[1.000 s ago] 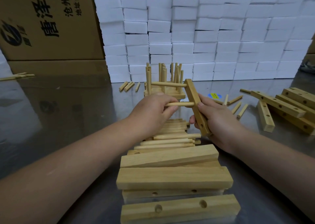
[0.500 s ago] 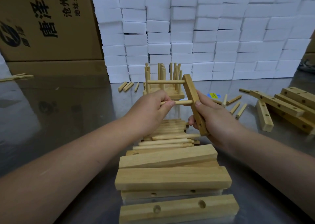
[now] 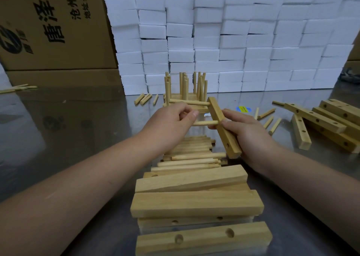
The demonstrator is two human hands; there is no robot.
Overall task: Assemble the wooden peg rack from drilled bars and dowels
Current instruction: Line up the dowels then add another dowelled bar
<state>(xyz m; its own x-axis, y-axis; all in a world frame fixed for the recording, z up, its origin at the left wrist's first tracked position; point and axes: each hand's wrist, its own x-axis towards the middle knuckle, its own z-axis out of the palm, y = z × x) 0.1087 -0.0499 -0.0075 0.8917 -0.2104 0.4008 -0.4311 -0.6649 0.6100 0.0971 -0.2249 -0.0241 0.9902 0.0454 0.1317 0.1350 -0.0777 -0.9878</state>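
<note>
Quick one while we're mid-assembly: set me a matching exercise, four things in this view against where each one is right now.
Things
1. bar with two dowels
2. lower dowel
3. white foam blocks
4. loose dowels

Places
A. held by the left hand
B. lying on the table, just beyond the near stack of bars
C. gripped by the right hand
D. stacked as a wall at the back

Pairs: 1-C, 2-A, 3-D, 4-B

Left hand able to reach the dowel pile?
Likely yes: the pile lies uncovered right under the left hand, nothing between. But that hand pinches a dowel at the bar, so must let go first.
</note>
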